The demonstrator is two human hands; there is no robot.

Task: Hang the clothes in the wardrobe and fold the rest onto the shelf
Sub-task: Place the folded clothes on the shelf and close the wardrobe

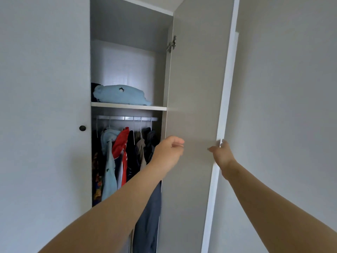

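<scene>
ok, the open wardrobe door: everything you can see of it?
Tall flat grey door, matte, white outer edge, swung open to the right of the opening. A metal hinge holds it near the top. The right hand grips its free edge; the left hand is loosely curled before its inner face, contact unclear.

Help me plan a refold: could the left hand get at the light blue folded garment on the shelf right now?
Probably yes. The left hand holds nothing, the wardrobe door stands open, and nothing stands before the light blue folded garment on the shelf above it.
</scene>
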